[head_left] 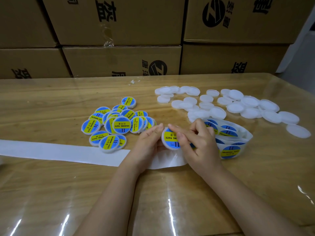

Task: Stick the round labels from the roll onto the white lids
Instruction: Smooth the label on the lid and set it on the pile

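My left hand (150,140) holds a white lid (167,139) by its left edge, just above the table. A blue and yellow round label lies on that lid, and my right hand (196,140) presses it down with thumb and forefinger. The label roll (230,142) sits right behind my right hand, with several round labels showing on it. Its empty white backing strip (59,151) runs off to the left under my wrists. A heap of labelled lids (117,124) lies at centre left. Plain white lids (238,106) are scattered at the back right.
The wooden table (51,103) has a clear plastic cover. Stacked cardboard boxes (122,60) form a wall along its far edge. A scrap of clear tape (133,82) lies near that edge.
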